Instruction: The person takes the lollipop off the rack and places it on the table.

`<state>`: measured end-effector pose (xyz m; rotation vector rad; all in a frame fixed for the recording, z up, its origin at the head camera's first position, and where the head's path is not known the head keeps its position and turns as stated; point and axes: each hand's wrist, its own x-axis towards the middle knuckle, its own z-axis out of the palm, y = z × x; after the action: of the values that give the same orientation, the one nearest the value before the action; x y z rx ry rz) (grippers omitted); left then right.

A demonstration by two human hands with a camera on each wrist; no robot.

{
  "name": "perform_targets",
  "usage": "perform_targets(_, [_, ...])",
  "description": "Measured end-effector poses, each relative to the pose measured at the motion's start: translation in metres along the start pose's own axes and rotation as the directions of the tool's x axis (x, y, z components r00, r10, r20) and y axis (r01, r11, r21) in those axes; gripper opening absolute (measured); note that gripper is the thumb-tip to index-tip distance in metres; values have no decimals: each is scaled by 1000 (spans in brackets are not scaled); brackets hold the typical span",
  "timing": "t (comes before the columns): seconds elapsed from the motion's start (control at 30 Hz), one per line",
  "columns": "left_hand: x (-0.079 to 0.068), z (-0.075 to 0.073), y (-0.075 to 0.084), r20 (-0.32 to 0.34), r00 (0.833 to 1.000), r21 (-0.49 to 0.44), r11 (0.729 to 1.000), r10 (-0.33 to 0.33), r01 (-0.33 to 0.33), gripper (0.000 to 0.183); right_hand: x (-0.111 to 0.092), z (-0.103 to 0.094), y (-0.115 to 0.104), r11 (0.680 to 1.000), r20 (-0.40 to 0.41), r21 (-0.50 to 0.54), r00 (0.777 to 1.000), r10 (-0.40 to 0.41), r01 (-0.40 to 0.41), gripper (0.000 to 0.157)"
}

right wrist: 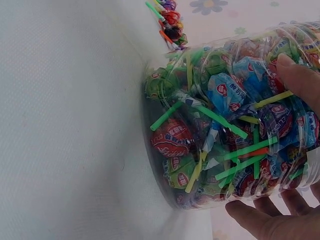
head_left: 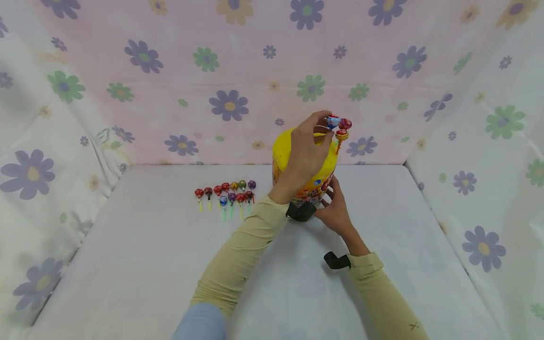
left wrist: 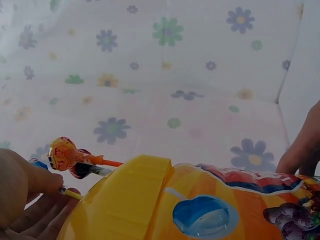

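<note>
A jar with a yellow lid (head_left: 281, 150) stands on the table, tilted in the right wrist view; its clear body (right wrist: 200, 150) is packed with wrapped lollipops. My left hand (head_left: 308, 151) is over the lid and pinches a lollipop (head_left: 333, 122) with a blue-and-red wrapper; its yellow stick (left wrist: 74, 194) points at the lid. Beside it, an orange-wrapped lollipop (left wrist: 62, 154) on an orange stick stands out from the lid, with a dark red one (head_left: 345, 123) behind. My right hand (head_left: 337, 210) grips the jar's lower right side, thumb and fingers spread around it.
Left of the jar, several lollipops (head_left: 225, 188) lie in two rough rows on the white table (head_left: 148, 264), sticks toward me. Flower-patterned cloth (head_left: 255, 71) rises behind the table and along both sides.
</note>
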<state>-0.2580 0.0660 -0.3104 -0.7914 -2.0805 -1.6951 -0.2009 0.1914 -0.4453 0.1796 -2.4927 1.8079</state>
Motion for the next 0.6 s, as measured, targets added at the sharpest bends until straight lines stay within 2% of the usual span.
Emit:
perform_targets(0.13, [1, 2, -1, -1, 1000, 10, 1000, 8, -8, 36, 6, 1, 18, 1000, -9, 7, 1000, -5, 5, 109])
perform_targets(0.27, [3, 2, -2, -48, 998, -5, 999, 35, -36, 36, 11, 2, 36, 1000, -23, -3, 1000, -16, 16, 111])
perform_targets(0.43, [3, -6, 4, -105, 990, -74, 992, 93, -101, 36, 12, 3, 40, 999, -37, -17, 999, -32, 32, 109])
perform_targets(0.6, [-6, -22, 14, -99, 991, -135, 986, 86, -99, 36, 10, 3, 38, 999, -41, -9, 998, -52, 51, 108])
